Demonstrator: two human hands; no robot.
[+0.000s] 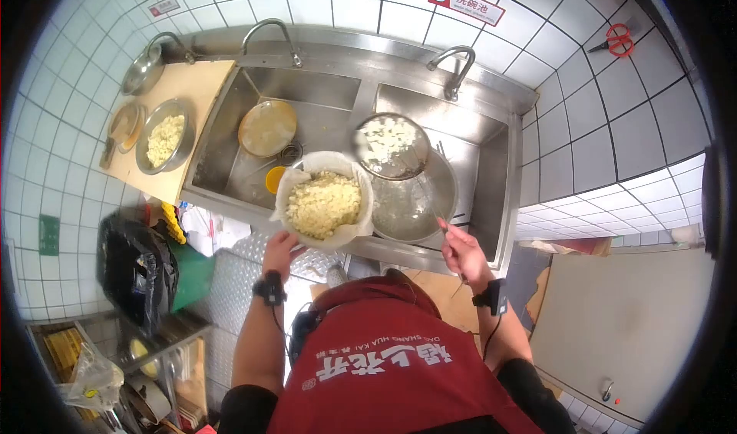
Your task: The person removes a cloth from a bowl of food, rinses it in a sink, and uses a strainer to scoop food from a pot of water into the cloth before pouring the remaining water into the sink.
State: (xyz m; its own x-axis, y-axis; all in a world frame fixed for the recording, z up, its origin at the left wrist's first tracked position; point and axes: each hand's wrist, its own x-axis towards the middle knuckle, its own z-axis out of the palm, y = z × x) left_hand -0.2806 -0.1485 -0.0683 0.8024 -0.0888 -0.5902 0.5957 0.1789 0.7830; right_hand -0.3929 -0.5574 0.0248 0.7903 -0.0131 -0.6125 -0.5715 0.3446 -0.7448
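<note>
My right hand [463, 251] is closed round the thin handle of a mesh strainer [399, 171]. White diced pieces [386, 137] lie in the strainer, which is over the far part of a large metal basin [447, 192] of water in the right sink. My left hand [282, 251] grips the near edge of a bowl lined with white cloth [338, 160], close to the sink's front edge. Pale yellowish diced pieces [322, 204] fill this bowl. Its left fingers are partly hidden under the rim.
The left sink [322, 92] holds a tan bowl [268, 128] and a small yellow cup [275, 179]. On a wooden board [196, 85] at left stands a metal bowl [184, 154] of diced pieces. Taps [453, 89] rise behind the sinks. A black-bagged bin [142, 273] stands lower left.
</note>
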